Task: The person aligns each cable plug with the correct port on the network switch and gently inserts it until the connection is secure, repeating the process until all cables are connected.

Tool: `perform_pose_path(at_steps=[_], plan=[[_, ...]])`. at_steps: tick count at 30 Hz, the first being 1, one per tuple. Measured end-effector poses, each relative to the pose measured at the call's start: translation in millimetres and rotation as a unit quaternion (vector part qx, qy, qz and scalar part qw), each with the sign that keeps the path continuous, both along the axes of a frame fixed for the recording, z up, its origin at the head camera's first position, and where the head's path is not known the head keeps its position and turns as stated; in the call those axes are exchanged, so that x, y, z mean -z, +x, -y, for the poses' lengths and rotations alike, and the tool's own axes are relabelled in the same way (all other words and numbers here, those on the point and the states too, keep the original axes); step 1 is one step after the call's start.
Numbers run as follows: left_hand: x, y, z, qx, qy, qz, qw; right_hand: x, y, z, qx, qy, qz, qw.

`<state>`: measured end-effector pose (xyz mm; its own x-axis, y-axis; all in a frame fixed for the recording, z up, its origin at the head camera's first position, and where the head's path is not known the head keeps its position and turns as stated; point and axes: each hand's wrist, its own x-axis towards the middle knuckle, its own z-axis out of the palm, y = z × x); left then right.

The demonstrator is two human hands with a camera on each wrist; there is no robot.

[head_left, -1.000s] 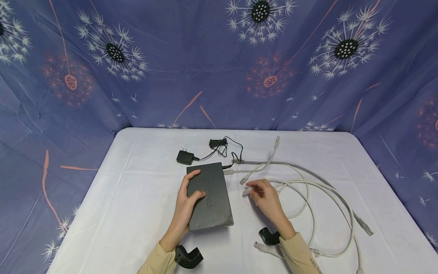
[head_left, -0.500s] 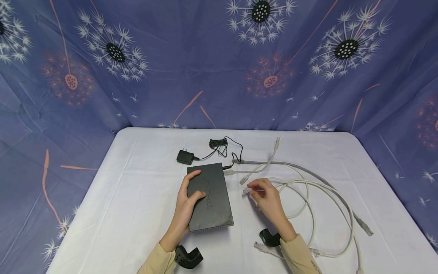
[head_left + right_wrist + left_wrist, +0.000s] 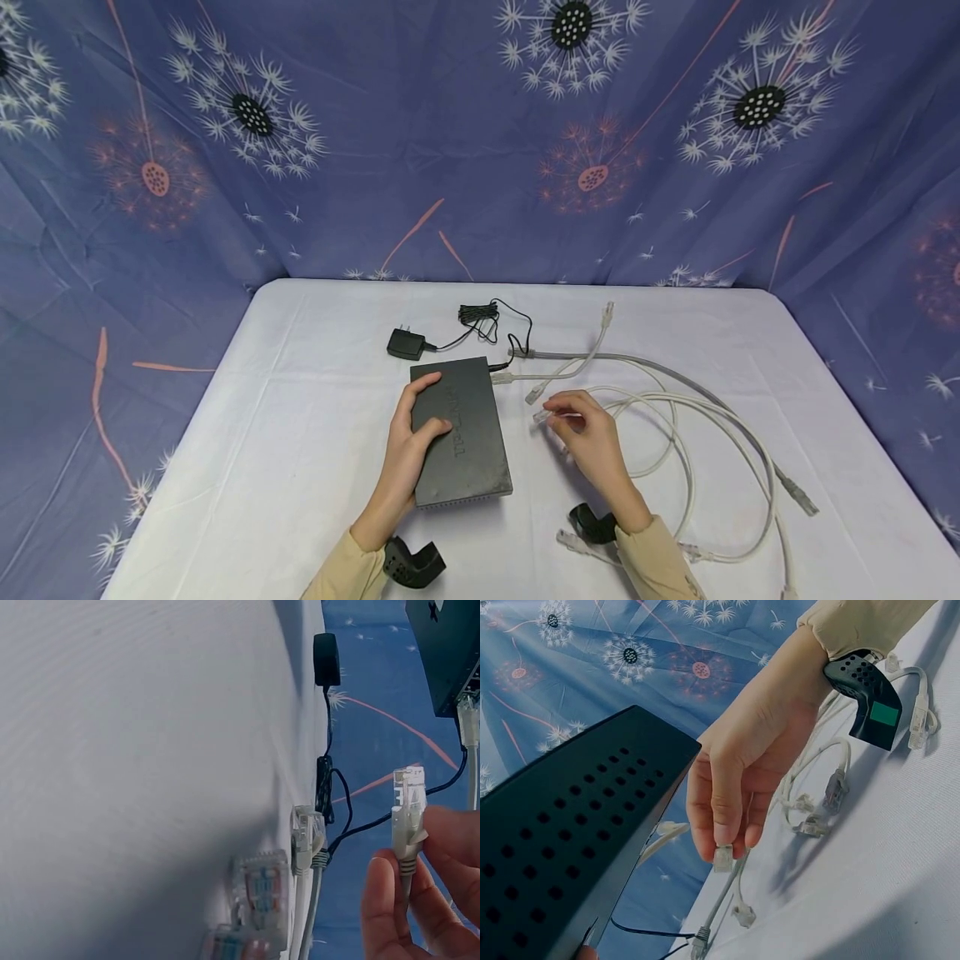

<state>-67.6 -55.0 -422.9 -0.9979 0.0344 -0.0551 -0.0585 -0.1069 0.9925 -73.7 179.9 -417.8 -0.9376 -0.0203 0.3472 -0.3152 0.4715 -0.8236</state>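
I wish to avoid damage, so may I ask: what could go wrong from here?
The box, raised above the table, is held only by the left grip, so it might slip. The black cord and one white cable are plugged into it; tilting the box could tug them. The gray cable crosses loose white cables, so moving the plug in the right grip could perhaps drag others along.

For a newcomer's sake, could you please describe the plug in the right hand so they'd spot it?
Over the white table, find the dark box in the left hand. Just right of it, the right hand pinches a clear-tipped plug; unlike the loose plugs nearby, it alone is held.
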Motion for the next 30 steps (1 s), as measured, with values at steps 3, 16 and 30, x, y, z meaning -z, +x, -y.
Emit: perform_pose_path(at_steps=[3,16,30], plan=[[0.4,-0.1,0.0,0.0,0.001,-0.001,1.0,-2.1,0.4,0,-0.003,-0.007,-0.007,1.0],[2.2,0.3,-0.3,0.0,0.007,-0.003,1.0,-9.3,2.2,1,-0.022,-0.024,-0.058,0.9978],[1.9,0.5,-0.7,0.001,0.001,0.002,1.0,-17.8,3.8,3,-0.035,0.012,-0.142,0.9892]])
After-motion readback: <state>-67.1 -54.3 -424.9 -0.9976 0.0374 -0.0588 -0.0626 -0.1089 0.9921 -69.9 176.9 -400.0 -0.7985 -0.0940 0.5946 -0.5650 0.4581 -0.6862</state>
